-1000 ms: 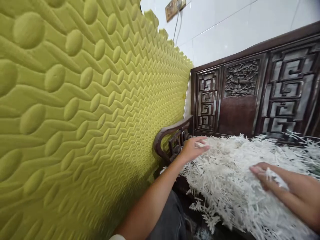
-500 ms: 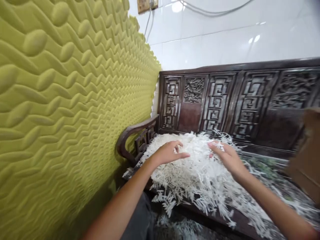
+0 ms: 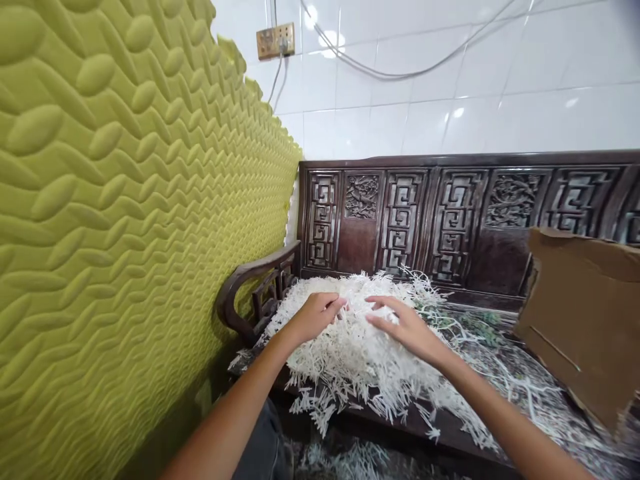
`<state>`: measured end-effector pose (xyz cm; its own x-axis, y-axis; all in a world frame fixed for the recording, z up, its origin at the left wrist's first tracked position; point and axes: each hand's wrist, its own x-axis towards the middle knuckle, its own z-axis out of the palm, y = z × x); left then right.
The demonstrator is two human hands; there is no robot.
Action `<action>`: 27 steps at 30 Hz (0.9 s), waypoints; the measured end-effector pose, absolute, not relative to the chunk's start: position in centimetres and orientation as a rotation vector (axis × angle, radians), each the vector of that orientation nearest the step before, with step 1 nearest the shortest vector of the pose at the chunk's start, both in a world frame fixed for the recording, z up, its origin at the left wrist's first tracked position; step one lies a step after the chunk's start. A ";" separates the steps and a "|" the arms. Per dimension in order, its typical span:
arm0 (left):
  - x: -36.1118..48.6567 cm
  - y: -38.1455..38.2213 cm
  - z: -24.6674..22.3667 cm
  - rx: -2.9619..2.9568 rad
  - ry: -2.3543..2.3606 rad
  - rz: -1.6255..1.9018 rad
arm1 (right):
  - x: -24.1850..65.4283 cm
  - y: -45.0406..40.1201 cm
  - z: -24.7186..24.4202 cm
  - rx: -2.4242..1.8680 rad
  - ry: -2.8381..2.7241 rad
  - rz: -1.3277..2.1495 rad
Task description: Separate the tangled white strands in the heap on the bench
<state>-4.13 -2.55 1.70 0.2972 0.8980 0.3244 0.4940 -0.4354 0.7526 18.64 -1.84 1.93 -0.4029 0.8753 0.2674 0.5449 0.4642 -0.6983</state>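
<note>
A heap of thin white branching sprigs [image 3: 345, 357], like bare artificial-plant stems, lies on the seat of a dark carved wooden bench [image 3: 425, 417]. Over the left part of the heap is my left hand [image 3: 314, 319], thumb and fingers brought together in a pinch. Whatever sits between those fingertips is too small to make out. My right hand [image 3: 405, 328] hovers just to the right, thumb and fingers apart and curved toward the left hand. White sprigs lie behind and below its fingers, and I see nothing held in it.
A yellow-green embossed foam mat [image 3: 165, 220] stands upright along the left, beside the bench's curved armrest [image 3: 233, 293]. A torn cardboard sheet [image 3: 580, 313] is at the right. Green sprigs [image 3: 483, 327] lie near the backrest. A socket [image 3: 276, 41] and cable are on the tiled wall.
The view has shifted, showing more of the bench and the cardboard. My hands have come closer together. The left fingers have closed from a wide curve into a pinch.
</note>
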 end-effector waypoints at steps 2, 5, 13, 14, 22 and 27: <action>-3.8 -2.9 1.7 1.985 1.163 0.990 | 17.6 -2.8 1.7 -1.093 -2.107 0.765; -3.1 -3.3 1.8 1.964 1.052 0.973 | 16.2 -3.8 1.2 -0.942 -2.064 0.862; -2.8 -3.1 2.3 2.289 1.216 1.250 | 15.0 -4.9 1.9 -0.870 -1.984 0.837; -3.0 -2.9 2.4 2.287 1.203 1.257 | 14.9 -5.2 2.2 -0.871 -1.976 0.855; -3.5 -1.7 2.4 2.088 1.201 1.300 | 15.0 -6.5 4.2 -0.835 -1.978 0.883; -2.5 -1.3 1.8 1.945 1.182 1.358 | 15.4 -6.2 4.3 -0.788 -1.975 0.869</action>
